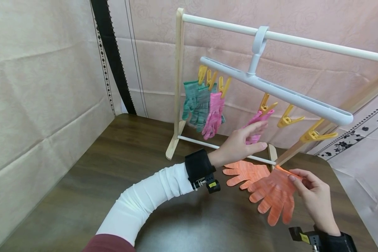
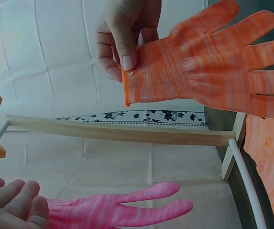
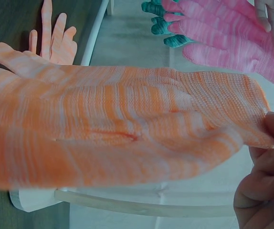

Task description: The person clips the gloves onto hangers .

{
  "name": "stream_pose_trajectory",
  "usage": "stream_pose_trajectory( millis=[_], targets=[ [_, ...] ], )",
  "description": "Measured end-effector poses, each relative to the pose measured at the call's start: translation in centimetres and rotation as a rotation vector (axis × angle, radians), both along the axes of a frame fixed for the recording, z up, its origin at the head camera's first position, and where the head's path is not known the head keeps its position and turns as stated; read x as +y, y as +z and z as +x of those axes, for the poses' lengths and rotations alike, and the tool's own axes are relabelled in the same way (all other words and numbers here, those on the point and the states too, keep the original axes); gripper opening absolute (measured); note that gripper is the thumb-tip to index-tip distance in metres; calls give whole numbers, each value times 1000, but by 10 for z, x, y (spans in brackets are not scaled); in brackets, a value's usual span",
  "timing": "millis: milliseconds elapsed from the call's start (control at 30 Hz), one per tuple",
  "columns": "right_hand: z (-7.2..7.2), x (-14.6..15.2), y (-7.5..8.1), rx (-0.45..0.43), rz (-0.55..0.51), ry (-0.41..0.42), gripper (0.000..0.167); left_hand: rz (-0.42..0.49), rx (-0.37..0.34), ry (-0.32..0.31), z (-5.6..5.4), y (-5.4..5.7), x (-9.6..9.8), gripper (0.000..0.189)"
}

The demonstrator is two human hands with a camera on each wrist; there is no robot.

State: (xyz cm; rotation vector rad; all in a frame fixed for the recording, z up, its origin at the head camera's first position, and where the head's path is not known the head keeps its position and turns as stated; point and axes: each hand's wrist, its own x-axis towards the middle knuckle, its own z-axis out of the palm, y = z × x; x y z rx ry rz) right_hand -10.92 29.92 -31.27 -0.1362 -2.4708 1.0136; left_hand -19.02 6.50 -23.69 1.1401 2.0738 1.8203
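Observation:
My right hand pinches the cuff of an orange glove between thumb and fingers, and the glove's fingers hang toward the table. In the left wrist view the same glove spreads out sideways from that grip. A second orange glove lies on the table, partly behind it. My left hand reaches up with extended fingers in front of a hanging pink glove, covering part of it. A yellow clip grips this pink glove's cuff. Whether the left fingers touch the glove, I cannot tell.
A pale blue hanger hangs from the white bar of a wooden-sided rack. At its left, yellow clips hold green gloves and another pink glove. Two clips at its right hold nothing. The dark wooden table lies below.

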Motion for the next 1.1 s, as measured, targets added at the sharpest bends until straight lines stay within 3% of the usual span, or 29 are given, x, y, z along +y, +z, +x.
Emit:
stream_pose_trajectory(
  millis=[233, 400, 567, 1100],
  targets=[
    [-2, -2, -3, -11, -8, 4, 21, -10, 62, 23, -10, -2, 7, 58],
    [-3, -2, -4, -4, -15, 28, 21, 23, 79, -9, -15, -1, 12, 59],
    [-3, -3, -5, -11, -15, 44, 22, 29, 79, -25, -15, 4, 14, 59],
    [-2, -5, -5, -44, 0, 38, 23, 17, 88, 26, -14, 10, 22, 57]
  ],
)
